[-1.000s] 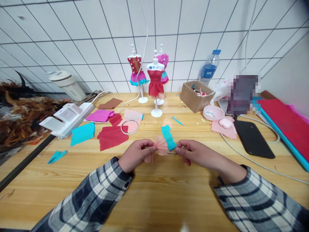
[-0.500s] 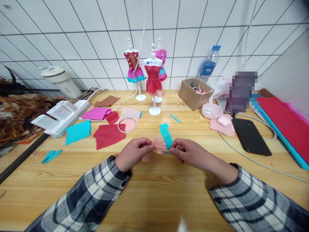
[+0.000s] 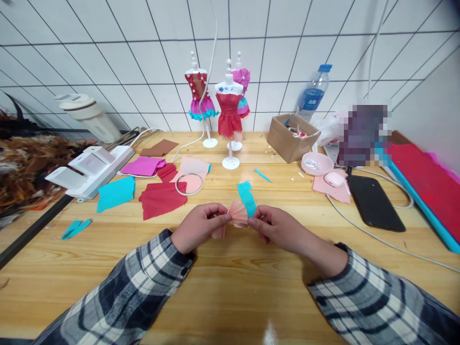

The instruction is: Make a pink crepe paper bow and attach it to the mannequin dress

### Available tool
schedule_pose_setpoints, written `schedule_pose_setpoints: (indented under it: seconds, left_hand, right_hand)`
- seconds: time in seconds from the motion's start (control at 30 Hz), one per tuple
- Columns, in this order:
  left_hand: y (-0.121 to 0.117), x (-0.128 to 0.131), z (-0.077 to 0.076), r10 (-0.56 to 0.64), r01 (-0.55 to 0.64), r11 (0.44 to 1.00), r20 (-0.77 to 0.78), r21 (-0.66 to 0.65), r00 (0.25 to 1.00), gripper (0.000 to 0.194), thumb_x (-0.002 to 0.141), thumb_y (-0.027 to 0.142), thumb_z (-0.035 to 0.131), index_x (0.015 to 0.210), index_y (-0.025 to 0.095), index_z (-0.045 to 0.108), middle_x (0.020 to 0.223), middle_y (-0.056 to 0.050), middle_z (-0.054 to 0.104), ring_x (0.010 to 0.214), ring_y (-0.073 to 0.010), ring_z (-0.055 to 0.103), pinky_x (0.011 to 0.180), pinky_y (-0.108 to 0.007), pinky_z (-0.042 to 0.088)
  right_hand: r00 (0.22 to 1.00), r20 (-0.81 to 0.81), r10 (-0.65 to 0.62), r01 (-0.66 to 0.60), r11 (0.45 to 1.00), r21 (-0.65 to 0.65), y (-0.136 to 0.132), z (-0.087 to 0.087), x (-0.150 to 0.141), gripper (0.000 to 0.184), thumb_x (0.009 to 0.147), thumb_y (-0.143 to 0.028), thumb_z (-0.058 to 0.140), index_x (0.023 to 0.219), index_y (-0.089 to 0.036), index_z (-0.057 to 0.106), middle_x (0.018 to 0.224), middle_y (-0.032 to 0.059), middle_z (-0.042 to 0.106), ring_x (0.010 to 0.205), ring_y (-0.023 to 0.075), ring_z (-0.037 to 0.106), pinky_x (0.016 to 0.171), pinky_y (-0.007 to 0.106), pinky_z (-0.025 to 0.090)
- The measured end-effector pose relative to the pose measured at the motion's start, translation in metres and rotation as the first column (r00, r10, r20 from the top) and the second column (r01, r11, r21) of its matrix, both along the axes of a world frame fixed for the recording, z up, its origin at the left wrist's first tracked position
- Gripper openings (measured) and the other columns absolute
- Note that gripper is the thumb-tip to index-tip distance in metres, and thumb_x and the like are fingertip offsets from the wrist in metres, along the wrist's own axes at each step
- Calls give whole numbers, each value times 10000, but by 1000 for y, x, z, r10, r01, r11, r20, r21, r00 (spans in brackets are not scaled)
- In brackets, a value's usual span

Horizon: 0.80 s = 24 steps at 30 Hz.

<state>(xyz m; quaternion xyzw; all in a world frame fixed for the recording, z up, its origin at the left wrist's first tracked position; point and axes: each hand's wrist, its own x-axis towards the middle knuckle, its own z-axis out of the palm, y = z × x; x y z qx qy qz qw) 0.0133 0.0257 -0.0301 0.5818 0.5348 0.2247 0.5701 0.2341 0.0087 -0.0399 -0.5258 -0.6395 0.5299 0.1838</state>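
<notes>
Between my two hands is a pleated piece of peach crepe paper (image 3: 237, 209), fanned out at its upper edge. My left hand (image 3: 201, 228) pinches its left part between thumb and forefinger, with a bit of the paper hanging below the fingers. My right hand (image 3: 278, 226) is closed at the fingertips on the paper's right edge. A turquoise crepe paper strip (image 3: 246, 195) extends up from beside the right fingertips; whether they grip it too is unclear. Beyond the hands stands a small white dress form (image 3: 230, 110) in a red paper dress.
Red paper (image 3: 163, 201), a metal ring (image 3: 189, 193) and turquoise paper (image 3: 115, 193) lie left. Two more dressed forms stand behind. At right are a cardboard box (image 3: 287, 143), a pink dish (image 3: 312, 169), a black phone (image 3: 375, 202) and a cable.
My right hand has shifted slightly left, closer to my left hand. A thin grey-blue sliver by the right fingertips no longer shows. The left hand keeps its pinch.
</notes>
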Motion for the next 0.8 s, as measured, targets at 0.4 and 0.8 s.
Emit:
schedule_pose_setpoints:
  seconds: [0.4, 0.8]
  left_hand:
    - [-1, 1, -1, 5, -5, 1000, 19, 2, 1000, 326, 716, 461, 669, 758, 140, 634, 576, 30, 554, 519, -98, 469, 519, -213, 346]
    - [-1, 2, 0, 12, -12, 1000, 37, -20, 999, 331, 713, 462, 680, 776, 141, 631, 530, 34, 552, 484, -95, 467, 481, -205, 334]
  right_hand:
    - [1000, -2, -14, 14, 1000, 3, 0, -3, -1, 297, 875, -477, 531, 746, -214, 485, 518, -56, 539, 452, 92, 437, 451, 216, 277]
    - [1000, 8, -18, 18, 1000, -12, 1, -4, -1, 277, 870, -448, 556, 743, -211, 489, 520, -57, 530, 451, 88, 424, 453, 217, 274]
